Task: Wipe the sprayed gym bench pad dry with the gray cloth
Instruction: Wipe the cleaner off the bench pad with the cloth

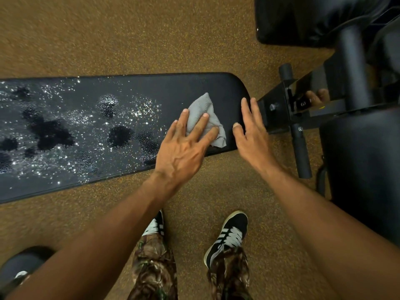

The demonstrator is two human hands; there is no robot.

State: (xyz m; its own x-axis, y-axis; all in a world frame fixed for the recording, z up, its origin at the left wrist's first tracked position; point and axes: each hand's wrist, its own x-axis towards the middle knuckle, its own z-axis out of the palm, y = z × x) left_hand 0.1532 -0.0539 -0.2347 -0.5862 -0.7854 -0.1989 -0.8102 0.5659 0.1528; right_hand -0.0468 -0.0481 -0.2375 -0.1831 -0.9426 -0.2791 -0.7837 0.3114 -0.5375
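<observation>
Left hand (184,146) pressing flat on crumpled gray cloth (204,120) near dry right end of black bench pad (134,92). Right hand (251,135) resting open at pad edge. Droplets (71,126) glittering across left portion.

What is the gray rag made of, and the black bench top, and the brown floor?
The gray cloth looks like soft woven fabric, maybe microfiber: it crumples and shows a fine ribbed weave. The bench pad looks like black vinyl or leather-like cover, since spray beads up on it. The floor looks like speckled rubber or short carpet; blur leaves that open.
</observation>
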